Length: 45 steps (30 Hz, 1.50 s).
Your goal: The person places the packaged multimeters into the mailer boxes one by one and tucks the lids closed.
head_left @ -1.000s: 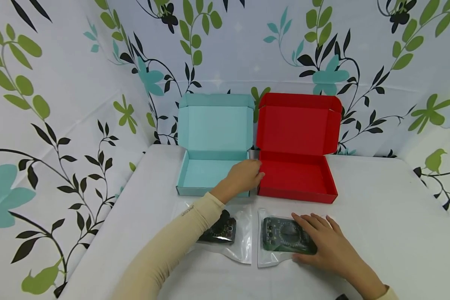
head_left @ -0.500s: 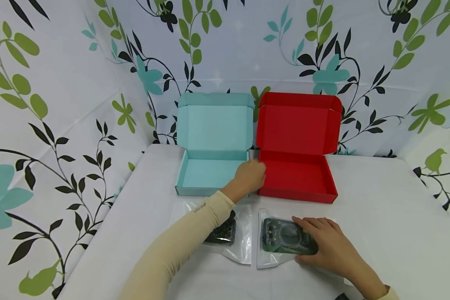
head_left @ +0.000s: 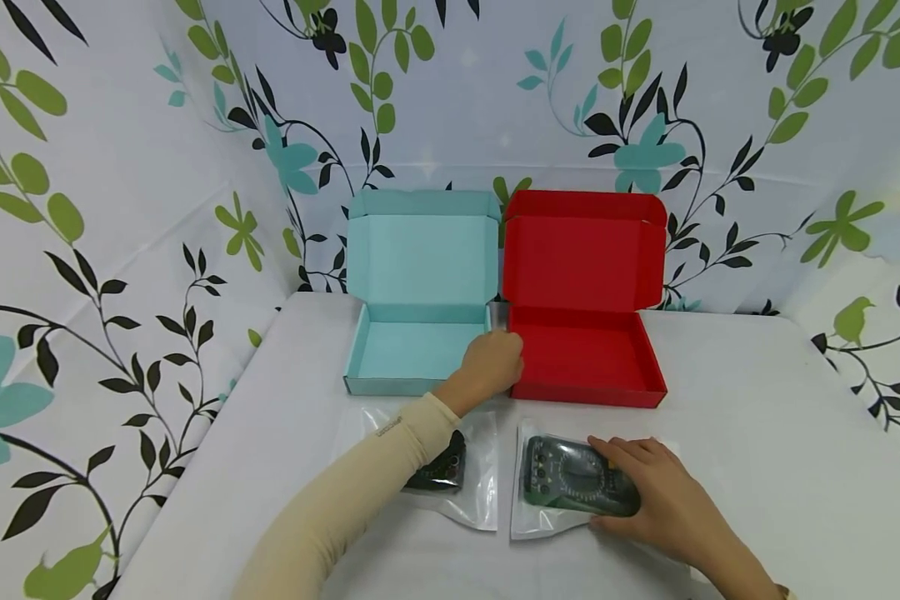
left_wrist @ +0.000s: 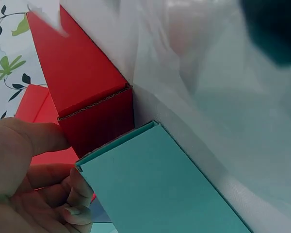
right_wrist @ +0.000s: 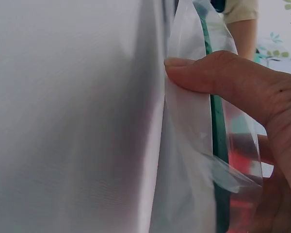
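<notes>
table (head_left: 720, 433) matte white cloth | red box (head_left: 581, 354) and teal box (head_left: 412, 350) open corrugated card, far centre | we judge: aligning boxes, next needs bagged meter lifted | right hand (head_left: 648, 492) grips green multimeter (head_left: 573, 482) in glossy bag, near right | left hand (head_left: 495, 362) fingers curled on teal box's right wall

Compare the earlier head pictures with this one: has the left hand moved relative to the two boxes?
No. The left hand stays at the gap between the teal box and red box.
</notes>
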Each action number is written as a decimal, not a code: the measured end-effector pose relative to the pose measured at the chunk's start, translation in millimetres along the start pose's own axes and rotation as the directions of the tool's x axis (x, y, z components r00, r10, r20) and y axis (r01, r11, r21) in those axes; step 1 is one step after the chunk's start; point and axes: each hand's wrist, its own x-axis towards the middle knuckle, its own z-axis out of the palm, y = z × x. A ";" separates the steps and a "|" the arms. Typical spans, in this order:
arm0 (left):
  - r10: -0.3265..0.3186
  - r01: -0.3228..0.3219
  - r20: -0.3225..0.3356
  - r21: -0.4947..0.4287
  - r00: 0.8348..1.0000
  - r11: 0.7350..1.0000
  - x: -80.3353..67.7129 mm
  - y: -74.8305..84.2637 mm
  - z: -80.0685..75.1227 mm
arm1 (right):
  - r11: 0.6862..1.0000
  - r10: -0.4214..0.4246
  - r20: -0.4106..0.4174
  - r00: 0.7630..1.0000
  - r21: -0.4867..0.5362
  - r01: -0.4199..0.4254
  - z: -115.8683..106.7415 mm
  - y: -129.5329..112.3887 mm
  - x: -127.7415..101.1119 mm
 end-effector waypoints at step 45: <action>0.125 -0.135 -0.054 -0.265 0.991 0.955 -108.7 15.2 -4.3 | 0.997 -0.069 -0.127 0.990 -0.037 0.065 -57.3 -19.3 6.6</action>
